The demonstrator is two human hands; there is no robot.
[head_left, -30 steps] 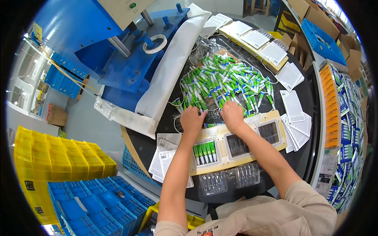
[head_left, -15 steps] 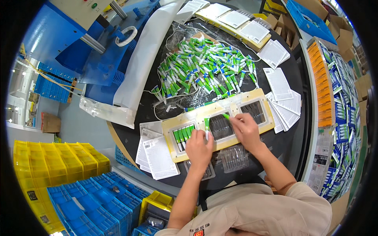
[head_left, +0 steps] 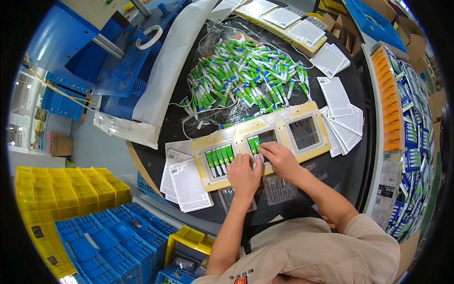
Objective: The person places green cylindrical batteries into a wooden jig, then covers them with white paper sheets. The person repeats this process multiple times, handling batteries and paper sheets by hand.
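Observation:
A pale yellow frame (head_left: 312, 150) with three windows holds clear blister trays. The left window contains a row of several small green tubes (head_left: 219, 155) with white caps. Two more green tubes (head_left: 254, 143) lie side by side at the left of the middle window. My left hand (head_left: 244, 177) is closed at their lower ends, thumb and fingers around the white cap of one. My right hand (head_left: 281, 161) pinches the other tube from the right; its fingertips partly hide the caps. Dark, tubeless slots show in the right window's blister tray (head_left: 303, 132).
Beyond the frame is a large heap of green and white tubes (head_left: 246, 75). Printed cards lie left (head_left: 190, 185) and right (head_left: 336, 97). Clear blister trays (head_left: 280, 188) rest at the near edge. A second frame (head_left: 309, 47) with cards stands behind; blue machinery (head_left: 109, 71) rises at left.
My right hand has moved left and down, bringing its tube into the middle window beside the one at my left hand. The left hand has shifted only slightly.

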